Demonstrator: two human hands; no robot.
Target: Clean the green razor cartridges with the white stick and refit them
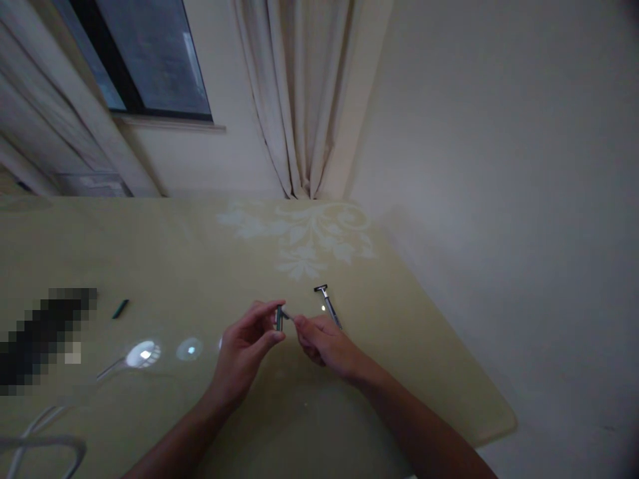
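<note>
My left hand [248, 346] pinches a small dark razor head [279, 318] with a greenish strip, thumb below and fingertips above. My right hand [324, 342] is closed round a razor handle [287, 314], mostly hidden in the fist; its silvery neck sticks out and meets the back of the head. Whether the two are locked together I cannot tell. Just beyond my right hand lies another razor [329, 305], its dark head pointing away and its lower end hidden behind the hand. A narrow green and black cartridge [120, 309] lies apart on the left.
The glossy pale table [164, 266] has a white floral pattern and bright light reflections. White cables [44, 426] curl at the lower left, near a dark blurred-out object [44, 339]. A wall [499, 199] borders the right side; curtains [299, 86] and a window stand behind.
</note>
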